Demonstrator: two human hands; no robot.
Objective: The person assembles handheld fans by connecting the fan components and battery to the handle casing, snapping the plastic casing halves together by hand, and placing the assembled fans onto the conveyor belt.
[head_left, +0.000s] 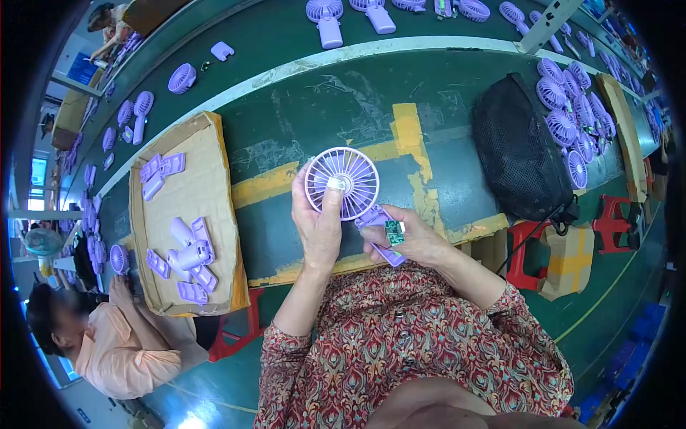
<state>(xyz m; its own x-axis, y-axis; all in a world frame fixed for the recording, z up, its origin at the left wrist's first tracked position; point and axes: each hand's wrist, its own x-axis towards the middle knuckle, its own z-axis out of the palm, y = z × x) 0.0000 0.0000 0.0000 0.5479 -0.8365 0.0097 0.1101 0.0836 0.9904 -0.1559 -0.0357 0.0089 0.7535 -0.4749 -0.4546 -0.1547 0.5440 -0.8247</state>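
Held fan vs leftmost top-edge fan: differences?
Left hand and right hand grip the held fan; the top-edge fan lies on the far green surface. A green circuit board shows beside the held fan; none shows on the top-edge fan. The held fan looks larger in frame; the top-edge fan smaller. Both are purple with round, slatted grilles.

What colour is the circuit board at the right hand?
The circuit board is green; head view.
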